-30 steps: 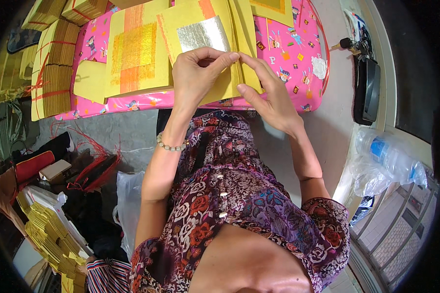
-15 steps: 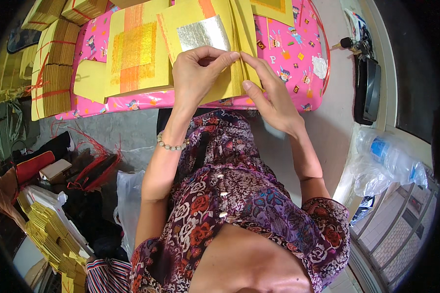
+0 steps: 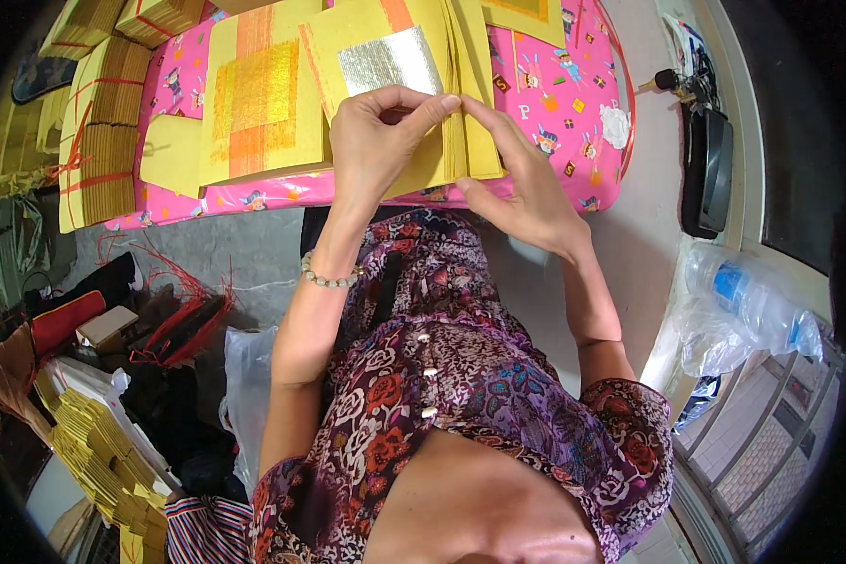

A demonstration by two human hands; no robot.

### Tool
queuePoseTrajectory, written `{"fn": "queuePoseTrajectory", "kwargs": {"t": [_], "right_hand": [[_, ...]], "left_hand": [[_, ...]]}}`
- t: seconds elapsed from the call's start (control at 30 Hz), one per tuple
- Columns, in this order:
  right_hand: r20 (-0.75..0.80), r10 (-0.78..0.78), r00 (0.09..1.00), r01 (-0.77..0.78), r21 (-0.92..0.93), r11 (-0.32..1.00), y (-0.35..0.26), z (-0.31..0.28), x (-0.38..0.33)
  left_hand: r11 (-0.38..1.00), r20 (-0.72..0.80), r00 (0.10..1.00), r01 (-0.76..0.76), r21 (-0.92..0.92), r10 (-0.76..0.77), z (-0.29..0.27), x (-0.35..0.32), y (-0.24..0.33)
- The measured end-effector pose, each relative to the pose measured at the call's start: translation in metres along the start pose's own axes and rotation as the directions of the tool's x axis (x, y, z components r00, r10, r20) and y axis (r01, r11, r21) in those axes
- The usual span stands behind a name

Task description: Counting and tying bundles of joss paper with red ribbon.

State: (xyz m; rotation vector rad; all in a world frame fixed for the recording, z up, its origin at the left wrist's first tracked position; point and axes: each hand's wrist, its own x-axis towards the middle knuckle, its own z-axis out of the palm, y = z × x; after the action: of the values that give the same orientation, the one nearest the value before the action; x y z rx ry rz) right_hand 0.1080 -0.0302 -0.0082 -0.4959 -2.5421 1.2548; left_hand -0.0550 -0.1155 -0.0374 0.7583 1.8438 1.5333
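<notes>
Hands at a stack of yellow paper sheets [image 3: 461, 141], seen from above. Your left hand [image 3: 381, 141] pinches the near edge of the stack's top sheets between thumb and forefinger, just below the silver foil square [image 3: 388, 58] on the uppermost sheet. Your right hand [image 3: 526, 193] meets it from the right, its fingertips pressed to the same edge and its thumb under the sheets (both hands are closed on the paper, touching each other at the fingertips). A bead bracelet [image 3: 329, 277] circles your left wrist.

The stack lies on a pink patterned table cover [image 3: 573, 103], at the table's near edge, right of centre. Just beside it on the left lies a second sheet bearing a gold and orange square [image 3: 258, 94]. Farther left stand bundles of yellow paper tied with red string [image 3: 99, 150].

On the floor at lower left, more yellow paper [image 3: 103, 451] is heaped. At the right, well apart from the table, a plastic water bottle [image 3: 747, 301] lies in a clear bag, and a dark pouch [image 3: 705, 174] sits near the far right.
</notes>
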Motion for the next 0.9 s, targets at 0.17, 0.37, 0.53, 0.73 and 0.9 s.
{"fn": "queuePoseTrajectory", "kwargs": {"t": [0.17, 0.37, 0.53, 0.73, 0.9], "right_hand": [[0.017, 0.019, 1.0, -0.019, -0.037, 0.999, 0.0002, 0.0003, 0.0004], [0.016, 0.01, 1.0, -0.01, -0.043, 0.999, 0.0022, 0.0018, -0.0001], [0.012, 0.013, 1.0, -0.013, -0.046, 0.999, 0.0015, 0.0017, -0.0003], [0.002, 0.008, 1.0, -0.008, -0.049, 0.999, 0.0018, 0.0022, -0.0005], [-0.009, 0.003, 1.0, -0.003, -0.035, 0.999, 0.0019, 0.0027, 0.0002]], "left_hand": [[1.0, -0.001, 1.0, 0.001, -0.003, -0.001, 0.0008, -0.0005, 0.0011], [1.0, -0.001, 1.0, -0.01, 0.004, 0.01, 0.0004, 0.0001, 0.0008], [1.0, 0.003, 1.0, -0.002, 0.007, 0.002, 0.0009, 0.0, 0.0001], [0.998, 0.039, 0.999, -0.012, -0.062, 0.014, 0.0022, -0.003, 0.0051], [1.0, 0.043, 0.999, -0.012, -0.025, 0.013, 0.0021, -0.0031, 0.0003]]}}
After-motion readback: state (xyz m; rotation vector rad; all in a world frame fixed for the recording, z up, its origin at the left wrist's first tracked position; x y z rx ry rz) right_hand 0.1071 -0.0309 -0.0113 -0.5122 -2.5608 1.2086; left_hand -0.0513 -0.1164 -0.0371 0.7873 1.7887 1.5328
